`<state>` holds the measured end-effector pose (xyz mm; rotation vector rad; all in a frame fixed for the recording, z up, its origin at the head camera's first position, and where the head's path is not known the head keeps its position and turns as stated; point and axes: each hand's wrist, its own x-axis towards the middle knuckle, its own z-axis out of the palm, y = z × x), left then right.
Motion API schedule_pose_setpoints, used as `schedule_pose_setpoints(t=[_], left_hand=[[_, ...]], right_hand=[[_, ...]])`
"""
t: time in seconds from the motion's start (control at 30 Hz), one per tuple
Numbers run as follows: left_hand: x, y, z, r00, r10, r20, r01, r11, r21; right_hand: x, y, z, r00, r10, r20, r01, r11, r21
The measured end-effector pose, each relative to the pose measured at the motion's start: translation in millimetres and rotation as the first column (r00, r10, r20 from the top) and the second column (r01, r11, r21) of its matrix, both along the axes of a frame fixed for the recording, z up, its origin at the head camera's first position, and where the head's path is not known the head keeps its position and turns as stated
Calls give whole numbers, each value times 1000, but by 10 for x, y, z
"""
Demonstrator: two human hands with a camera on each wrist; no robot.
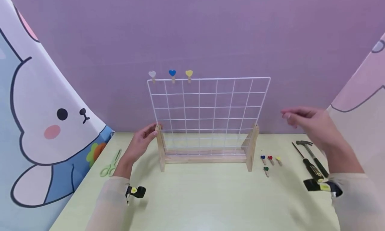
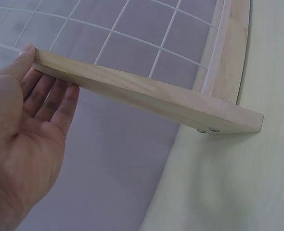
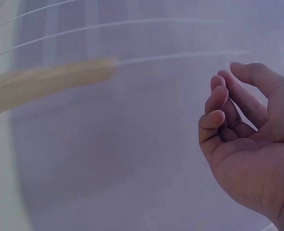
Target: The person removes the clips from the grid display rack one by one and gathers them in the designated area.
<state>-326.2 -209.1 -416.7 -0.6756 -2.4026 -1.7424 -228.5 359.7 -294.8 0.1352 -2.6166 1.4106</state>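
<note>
A white wire grid (image 1: 207, 100) stands upright in a wooden stand (image 1: 206, 159) on the table. My left hand (image 1: 141, 142) holds the top of the stand's left wooden side piece; in the left wrist view the thumb lies on one side of the wood (image 2: 147, 89) and the fingers on the other. A white heart clothespin (image 1: 152, 74), a blue one (image 1: 172, 73) and a yellow one (image 1: 189, 74) are clipped along the grid's top wire, toward its left end. To the right of the grid my right hand (image 1: 312, 124) hovers in the air, fingers loosely bent, holding nothing.
Right of the stand lie several heart clothespins: blue (image 1: 263, 158), red (image 1: 270, 158), yellow (image 1: 278, 159) and green (image 1: 266, 170). Farther right are a screwdriver (image 1: 312, 168) and a hammer (image 1: 314, 157). Green scissors (image 1: 111, 165) lie at left. A purple backdrop (image 1: 210, 30) hangs behind.
</note>
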Motion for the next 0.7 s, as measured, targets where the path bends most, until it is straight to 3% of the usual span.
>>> schedule_pose_setpoints(t=[0.07,0.1,0.17,0.23,0.27,0.33,0.37,0.47,0.7], left_hand=[[-5,4,-8,1000,-1,-3,1,1000,-4],[-6,5,-9,1000,-1,-4,1,1000,-4],[-3,1,-10,1000,-3,-4,3,1000,-7],[1,-6,-7,1000,1,-2,-1,1000,-8],[3,-10,-4,1000,3,-5,-3,1000,-8],[12,-14,4,1000,3,-6,-3,1000,-6],[15,-16,4,1000,2,-7,-2,1000,-3],[7,-11,-10,1000,-6,-8,6,1000,8],[-18,3,-31,1000,3,-2,-3,1000,1]], right_hand=[[-27,-54,217,996,36,-81,-48,988,-149],[-42,-91,317,990,61,-131,-91,968,-236],[-78,-183,501,967,109,-232,-193,905,-379],[-122,-289,656,942,147,-303,-286,825,-487],[-137,-348,727,937,150,-316,-298,816,-495],[-162,-467,855,939,135,-316,-275,847,-455],[-172,-528,912,944,119,-307,-246,874,-418],[-223,-720,1031,940,122,-318,-240,900,-364],[-354,-1172,1180,915,195,-355,-328,870,-368]])
